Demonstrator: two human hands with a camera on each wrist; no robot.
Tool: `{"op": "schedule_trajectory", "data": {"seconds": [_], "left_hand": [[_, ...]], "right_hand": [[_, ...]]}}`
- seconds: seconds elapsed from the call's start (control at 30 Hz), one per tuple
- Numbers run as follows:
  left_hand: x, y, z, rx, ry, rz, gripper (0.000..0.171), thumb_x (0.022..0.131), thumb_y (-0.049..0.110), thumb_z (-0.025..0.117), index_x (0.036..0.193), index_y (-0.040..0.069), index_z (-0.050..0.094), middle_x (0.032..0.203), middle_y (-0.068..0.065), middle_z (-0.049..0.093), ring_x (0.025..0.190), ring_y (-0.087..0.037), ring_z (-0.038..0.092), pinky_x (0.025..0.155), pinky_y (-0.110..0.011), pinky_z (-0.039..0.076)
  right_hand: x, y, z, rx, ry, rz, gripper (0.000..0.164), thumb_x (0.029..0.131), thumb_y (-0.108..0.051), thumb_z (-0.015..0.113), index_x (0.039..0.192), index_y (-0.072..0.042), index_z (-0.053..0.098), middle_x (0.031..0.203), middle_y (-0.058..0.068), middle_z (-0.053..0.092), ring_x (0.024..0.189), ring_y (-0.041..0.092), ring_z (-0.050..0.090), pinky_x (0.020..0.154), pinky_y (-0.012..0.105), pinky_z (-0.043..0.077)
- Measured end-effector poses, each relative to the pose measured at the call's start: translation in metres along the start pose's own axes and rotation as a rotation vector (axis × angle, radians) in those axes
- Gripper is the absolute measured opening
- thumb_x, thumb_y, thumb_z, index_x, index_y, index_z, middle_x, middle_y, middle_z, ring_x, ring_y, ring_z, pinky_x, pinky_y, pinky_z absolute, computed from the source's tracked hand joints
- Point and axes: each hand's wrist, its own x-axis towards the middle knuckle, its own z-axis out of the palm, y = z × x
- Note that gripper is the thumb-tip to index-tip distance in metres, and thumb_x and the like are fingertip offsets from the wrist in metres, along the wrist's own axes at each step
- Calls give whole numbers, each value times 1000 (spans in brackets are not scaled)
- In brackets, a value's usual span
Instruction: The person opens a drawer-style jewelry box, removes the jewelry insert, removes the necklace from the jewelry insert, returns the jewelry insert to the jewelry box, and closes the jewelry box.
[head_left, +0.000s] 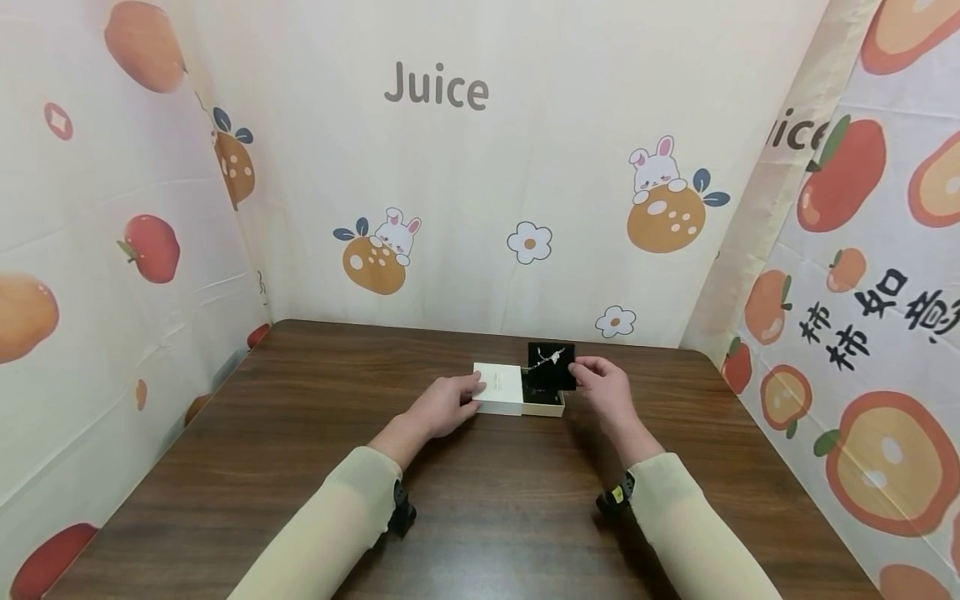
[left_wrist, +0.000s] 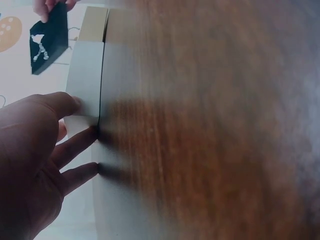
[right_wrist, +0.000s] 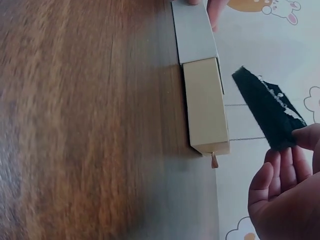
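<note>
A white slide-out jewelry box (head_left: 499,385) lies on the table, its cream drawer (right_wrist: 205,105) pulled partway out to the right. A small ribbon tab (right_wrist: 214,161) hangs at the drawer's end, and black lining shows inside. My left hand (head_left: 441,407) grips the sleeve's left end, the thumb on the near side in the head view. Pinched by its right edge in my right hand (head_left: 604,392) is a black foam pad (head_left: 542,376), tilted up above the open drawer. A silver chain with a pale charm (head_left: 555,356) lies across the pad's face.
The brown wooden table (head_left: 300,467) ends just behind the box, where a printed curtain (head_left: 450,167) hangs. More printed cloth (head_left: 847,333) stands along the right side, and another sheet along the left. Each sleeve cuff bears a black wrist camera (head_left: 401,510).
</note>
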Motion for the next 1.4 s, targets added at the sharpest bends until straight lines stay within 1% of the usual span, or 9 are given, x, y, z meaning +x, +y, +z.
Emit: {"op": "schedule_trajectory", "data": {"seconds": [0.17,0.4,0.63,0.73,0.87,1.07,1.17,1.27,1.4], "left_hand": [[1,0,-1,4,-10,3,42,108,14,71,150,7,67,168,-13,53,143,-28,65,116,-45,56],[1,0,0,4,-10,-5,43,108,14,71,150,8,67,168,-12,53,143,-27,65,117,-45,56],[1,0,0,-6,-10,-17,42,109,16,70,150,9,67,169,-10,53,143,-27,65,118,-45,55],[1,0,0,-4,-12,-13,43,108,16,71,150,8,67,168,-11,53,142,-28,66,117,-45,55],[2,-1,0,9,-6,3,46,108,16,72,153,7,65,165,-12,57,139,-27,69,115,-45,57],[2,-1,0,-7,0,2,46,108,15,71,153,7,65,164,-12,58,137,-28,70,114,-45,57],[2,-1,1,-11,3,6,49,108,15,71,155,5,61,158,-13,64,135,-28,71,113,-46,58],[2,-1,1,-9,-2,8,53,108,15,70,158,4,58,152,-12,69,135,-27,72,113,-45,58],[2,0,1,-13,-8,-1,52,109,16,70,159,6,58,152,-10,70,136,-26,71,115,-45,57]], "right_hand": [[-1,-5,0,56,-4,-4,31,107,-21,73,128,1,71,93,-9,65,86,9,60,70,20,54],[-7,-14,3,77,-21,-22,35,106,-22,75,131,2,71,88,-13,67,83,6,60,69,20,54],[-13,-19,8,102,-52,-53,30,106,-20,74,127,1,72,92,-12,68,85,7,60,70,19,54],[-16,-23,12,145,-72,-65,26,106,-16,73,125,2,70,89,-10,67,83,8,59,68,17,52],[-21,-30,17,186,-94,-77,20,106,-12,73,122,1,70,86,-9,65,79,10,58,65,18,49],[-28,-39,22,155,-103,-96,24,106,-15,74,124,1,71,85,-9,64,76,10,56,67,19,49],[-31,-40,25,142,-108,-101,26,106,-17,74,124,1,71,86,-9,64,76,10,56,68,19,50],[-33,-42,26,134,-115,-103,27,106,-18,74,124,1,72,89,-9,66,80,9,57,71,20,53],[-36,-44,28,136,-121,-105,26,105,-18,75,123,1,72,90,-7,66,77,9,58,69,20,53]]}}
